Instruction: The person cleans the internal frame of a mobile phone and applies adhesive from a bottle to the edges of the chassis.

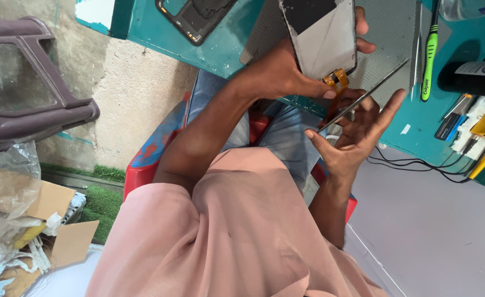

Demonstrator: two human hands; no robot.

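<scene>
The teal counter (226, 47) runs across the top of the view, with a grey work mat (385, 33) on it. The person sits low in front of it. A phone display panel (325, 38) is held up over the counter's edge, its pale back toward the camera. The left hand (284, 74) has its grip closed on the panel's lower edge, with the thumb pressing just beside the orange flex ribbon (337, 80) hanging from that edge. The right hand (358, 132) is below it, palm up and fingers spread. It holds a thin metal blade (366, 98) only loosely, across the fingers (more cradled than pinched), with the near end of the blade close to the ribbon. My judgement is that the work at the ribbon would go best with a firmer pinch nearer the blade's working end, the blade kept flat and shallow against the panel, and the left thumb staying off the ribbon so it is not creased. As for containers, an open cardboard box (55, 220) on the floor at the left holds crumpled clear plastic and white scraps. A dark bottle (473, 77) lies on the counter at the right, and its contents cannot be seen. A green toothbrush (429, 49) lies near the bottle.
</scene>
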